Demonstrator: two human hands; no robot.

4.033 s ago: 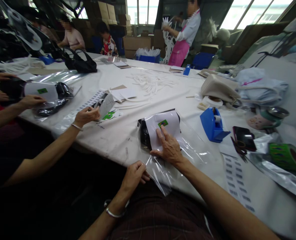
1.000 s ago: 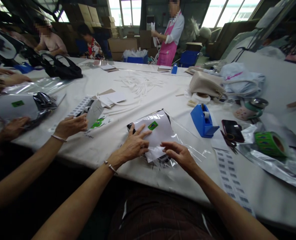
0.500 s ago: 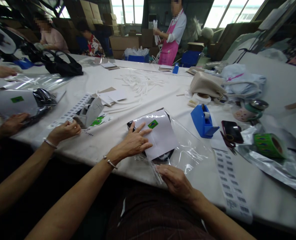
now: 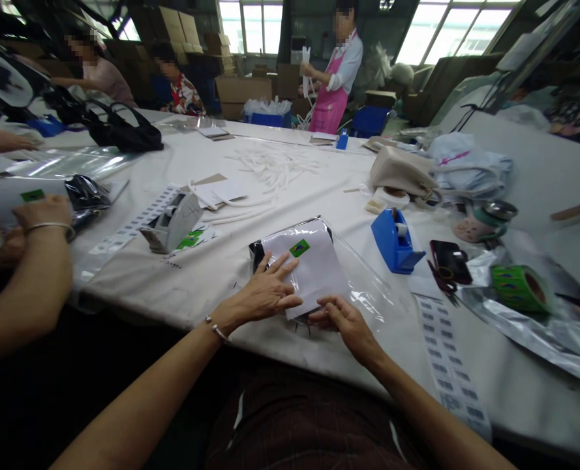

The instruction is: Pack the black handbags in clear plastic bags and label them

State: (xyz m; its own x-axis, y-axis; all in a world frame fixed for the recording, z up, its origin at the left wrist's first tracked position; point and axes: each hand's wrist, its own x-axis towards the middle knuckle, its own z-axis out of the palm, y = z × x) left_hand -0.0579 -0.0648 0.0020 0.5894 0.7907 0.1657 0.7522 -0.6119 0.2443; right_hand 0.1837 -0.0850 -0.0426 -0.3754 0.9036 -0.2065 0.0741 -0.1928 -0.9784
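Note:
In front of me on the table lies a black item in a clear plastic bag (image 4: 363,287), topped by a white paper sheet (image 4: 319,267) bearing a green sticker (image 4: 299,248). My left hand (image 4: 267,287) presses flat on the package's left side, fingers spread. At its near edge, my right hand (image 4: 343,320) has curled fingers and thumb closed on the bag's film, folded over the white sheet. The fingertips are partly hidden. Loose film spreads toward the right.
A blue tape dispenser (image 4: 397,241), scissors (image 4: 441,277), a phone (image 4: 450,261), a green sticker roll (image 4: 519,287) and a barcode label strip (image 4: 449,352) lie to my right. A grey tape dispenser (image 4: 172,222) stands left. Beside it a co-worker's hand (image 4: 45,212) touches another package.
My right hand has moved up from below the package, bringing the bag's film onto its near edge. My left hand stays put. The co-worker's hand left the grey dispenser for the left package.

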